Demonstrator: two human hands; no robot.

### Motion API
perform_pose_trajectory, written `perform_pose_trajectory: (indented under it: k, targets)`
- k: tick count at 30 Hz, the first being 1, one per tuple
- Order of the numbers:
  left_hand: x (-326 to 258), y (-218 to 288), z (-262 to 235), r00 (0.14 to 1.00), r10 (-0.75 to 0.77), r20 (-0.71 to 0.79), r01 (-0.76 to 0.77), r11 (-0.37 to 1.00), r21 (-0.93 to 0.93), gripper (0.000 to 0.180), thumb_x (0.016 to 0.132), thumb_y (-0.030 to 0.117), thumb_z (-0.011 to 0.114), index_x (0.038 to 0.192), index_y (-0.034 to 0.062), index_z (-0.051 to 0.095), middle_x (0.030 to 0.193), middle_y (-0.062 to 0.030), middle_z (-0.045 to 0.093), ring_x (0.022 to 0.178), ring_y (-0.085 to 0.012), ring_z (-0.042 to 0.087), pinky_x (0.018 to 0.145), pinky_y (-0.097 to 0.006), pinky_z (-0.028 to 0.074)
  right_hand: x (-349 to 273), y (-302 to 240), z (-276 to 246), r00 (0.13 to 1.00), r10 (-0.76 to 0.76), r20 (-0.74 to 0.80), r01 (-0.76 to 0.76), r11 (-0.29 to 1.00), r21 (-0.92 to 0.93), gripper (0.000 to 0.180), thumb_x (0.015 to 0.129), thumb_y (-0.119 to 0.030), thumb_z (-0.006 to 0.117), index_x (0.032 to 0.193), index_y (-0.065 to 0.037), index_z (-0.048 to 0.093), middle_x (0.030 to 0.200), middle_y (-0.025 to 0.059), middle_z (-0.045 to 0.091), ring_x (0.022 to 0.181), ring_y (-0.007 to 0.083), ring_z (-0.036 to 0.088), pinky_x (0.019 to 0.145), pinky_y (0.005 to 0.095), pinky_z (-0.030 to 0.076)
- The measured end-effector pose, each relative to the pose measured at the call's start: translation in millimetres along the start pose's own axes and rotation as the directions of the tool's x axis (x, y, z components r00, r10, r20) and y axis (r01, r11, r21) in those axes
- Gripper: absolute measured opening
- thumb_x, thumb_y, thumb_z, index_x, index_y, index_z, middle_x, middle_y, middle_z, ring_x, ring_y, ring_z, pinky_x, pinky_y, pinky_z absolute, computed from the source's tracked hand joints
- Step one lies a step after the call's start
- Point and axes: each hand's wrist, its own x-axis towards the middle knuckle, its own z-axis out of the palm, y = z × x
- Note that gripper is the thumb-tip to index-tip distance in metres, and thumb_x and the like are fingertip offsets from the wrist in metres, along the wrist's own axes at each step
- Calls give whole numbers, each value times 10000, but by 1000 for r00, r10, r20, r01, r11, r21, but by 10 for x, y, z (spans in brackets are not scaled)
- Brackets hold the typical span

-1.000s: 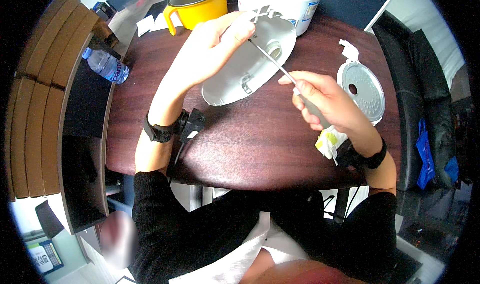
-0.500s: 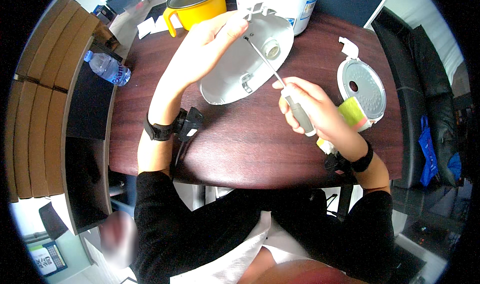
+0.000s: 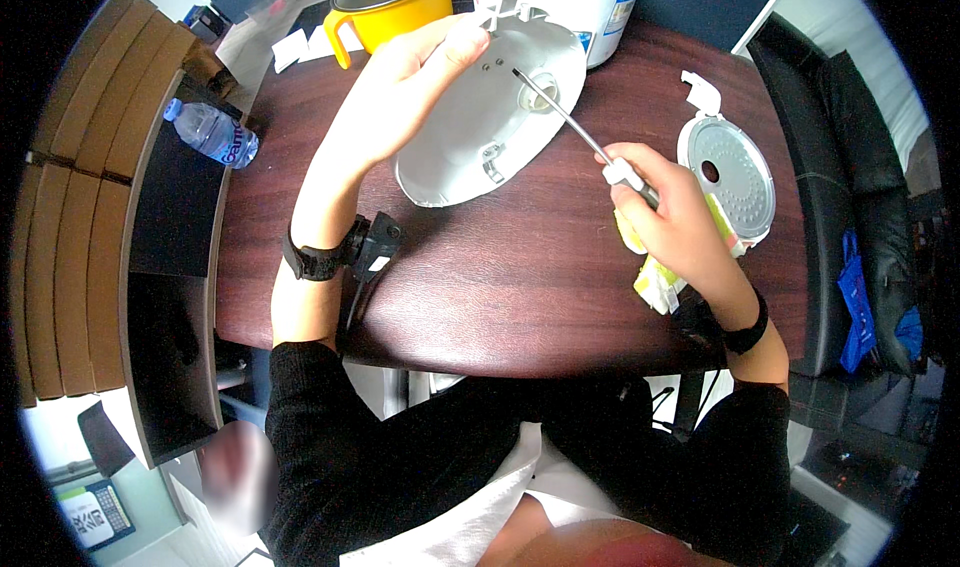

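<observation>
With its hollow inside facing up, a white oval rice cooker lid cover (image 3: pixel 465 142) is tilted above the table. My left hand (image 3: pixel 400 102) grips its far left edge, thumb over the rim. Near that thumb are two small dark screw holes in the cover. My right hand (image 3: pixel 675 217) is closed around the handle of a screwdriver (image 3: pixel 568 119), whose shaft points up and left over the cover. Its tip lies to the right of the holes, near the cover's round fitting. Whether it touches the cover, I cannot tell.
A round grey lid plate (image 3: pixel 745 182) and a yellow-green packet or cloth (image 3: pixel 657 285) lie by my right hand. The white cooker body (image 3: pixel 550 7) and a yellow pot (image 3: pixel 400 19) stand at the back. A water bottle (image 3: pixel 212 132) is at the left, beside cardboard boxes (image 3: pixel 75 197).
The screwdriver tip has left the screw hole area and shifted right. My right hand has drawn back to the right with it. The left hand and cover have barely moved.
</observation>
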Motion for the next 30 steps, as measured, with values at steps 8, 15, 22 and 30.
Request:
perform_pose_trajectory:
  k: [8,15,22,30]
  targets:
    - [-5,-5,1,1000,-11,-12,11,1000,-17,475,933,449,451,1092,19,575,883,-11,573,854,-83,496,789,-234,404,17,-83,195,994,-111,26,109,992,57,271,847,-86,567,1097,-8,494,901,190,597,823,323,610,721,366,473]
    - [-5,18,20,1000,-16,-17,15,999,-32,482,930,449,456,1114,20,579,902,-26,592,873,-88,515,800,-236,409,70,-130,144,966,-256,-36,242,943,-226,290,827,-61,578,1109,-27,517,914,147,579,812,297,608,694,335,476]
    - [-11,6,10,1000,-16,-22,16,1000,-12,484,927,455,460,1096,19,589,882,-24,596,853,-87,520,782,-240,418,107,-211,-29,963,-271,7,248,871,-424,301,825,-61,579,1122,-39,529,908,133,570,753,285,610,626,331,471]
    - [2,-15,6,1000,5,-2,-5,1000,-18,486,928,452,460,1091,12,587,875,-22,592,842,-86,515,773,-236,418,171,-215,-133,954,-294,64,285,811,-511,295,839,-107,565,1127,-63,519,877,132,554,694,304,595,577,366,461]
